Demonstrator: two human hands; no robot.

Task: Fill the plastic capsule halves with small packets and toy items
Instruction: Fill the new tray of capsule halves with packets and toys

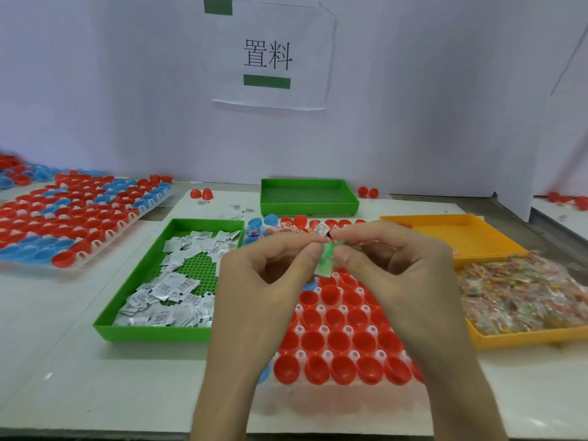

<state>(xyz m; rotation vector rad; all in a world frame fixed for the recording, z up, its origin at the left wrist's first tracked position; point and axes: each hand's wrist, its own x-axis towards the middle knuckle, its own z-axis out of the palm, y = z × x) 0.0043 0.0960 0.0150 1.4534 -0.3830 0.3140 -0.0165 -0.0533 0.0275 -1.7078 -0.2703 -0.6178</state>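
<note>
My left hand (254, 281) and my right hand (397, 275) meet above a white rack (345, 329) of open red capsule halves (340, 342). Together they pinch a small clear toy packet (326, 261) with green contents between thumbs and fingers. A small white packet (319, 231) shows just above my fingertips. The rack's far rows hold capsule halves with items in them, partly hidden by my hands. Left of the rack, a green tray (127, 326) carries several white packets (171, 291). On the right, a yellow tray (509, 340) is heaped with clear toy packets (521, 297).
An empty green tray (308, 195) stands at the back centre. A second rack (73, 218) of red and blue capsule halves lies at the left. Loose red capsules (201, 194) and stray packets lie near the white back wall, which bears a paper sign (270, 55).
</note>
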